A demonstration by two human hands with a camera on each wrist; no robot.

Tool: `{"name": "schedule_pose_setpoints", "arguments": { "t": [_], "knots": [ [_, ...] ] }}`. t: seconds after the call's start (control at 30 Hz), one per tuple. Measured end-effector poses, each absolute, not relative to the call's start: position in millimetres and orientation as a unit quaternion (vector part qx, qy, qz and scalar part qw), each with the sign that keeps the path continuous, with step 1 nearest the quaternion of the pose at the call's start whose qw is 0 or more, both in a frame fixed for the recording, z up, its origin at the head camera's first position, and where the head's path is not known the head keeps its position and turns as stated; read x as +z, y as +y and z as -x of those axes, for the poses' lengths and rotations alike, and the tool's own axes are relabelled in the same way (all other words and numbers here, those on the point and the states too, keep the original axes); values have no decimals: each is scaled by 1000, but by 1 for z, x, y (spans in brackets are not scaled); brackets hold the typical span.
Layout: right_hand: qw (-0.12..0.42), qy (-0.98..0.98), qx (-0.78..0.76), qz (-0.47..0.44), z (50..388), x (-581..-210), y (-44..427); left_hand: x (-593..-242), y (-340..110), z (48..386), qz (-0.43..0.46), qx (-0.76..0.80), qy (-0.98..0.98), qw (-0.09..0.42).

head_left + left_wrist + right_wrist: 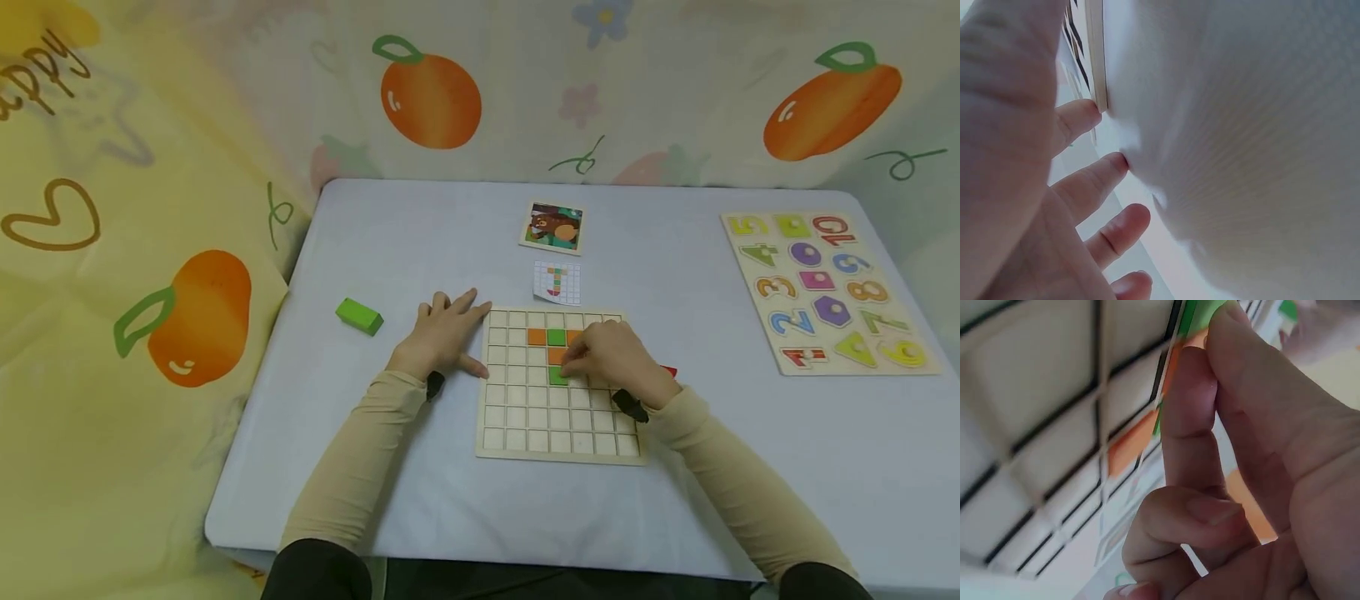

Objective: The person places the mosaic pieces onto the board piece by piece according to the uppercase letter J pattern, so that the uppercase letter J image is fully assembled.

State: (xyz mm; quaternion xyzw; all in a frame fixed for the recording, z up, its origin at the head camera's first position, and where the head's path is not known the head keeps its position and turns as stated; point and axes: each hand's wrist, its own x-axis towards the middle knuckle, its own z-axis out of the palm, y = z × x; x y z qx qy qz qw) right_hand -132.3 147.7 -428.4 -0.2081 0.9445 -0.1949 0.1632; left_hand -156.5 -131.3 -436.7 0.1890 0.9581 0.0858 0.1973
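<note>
A wooden grid board (517,417) lies on the white table. My left hand (442,333) spreads its fingers by the board's left edge, with thumb and a fingertip touching it; in the left wrist view a fingertip (1088,114) meets the board's side. Over the grid, my right hand (618,358) pinches a green square tile (557,377) with thumb and index finger, low in the column of tiles. Above it sit an orange tile (556,356) and a row with an orange tile (537,337), a green tile (556,337) and another orange one partly hidden by the hand.
Behind the board lie a pattern card (557,283) and a bear picture puzzle (552,227). A green block (360,317) is at the left, a number-and-shape puzzle board (832,292) at the right. Something red (670,370) shows partly behind my right wrist.
</note>
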Motion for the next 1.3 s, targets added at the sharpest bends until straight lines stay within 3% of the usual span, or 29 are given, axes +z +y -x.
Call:
{"name": "schedule_pose_setpoints", "arguments": {
  "t": [1.0, 1.3],
  "knots": [
    [168, 966, -187, 65, 114, -417, 258, -442, -132, 159, -185, 96, 958, 195],
    [220, 952, -192, 89, 102, -422, 267, -442, -131, 158, -191, 91, 957, 200]
  ]
}}
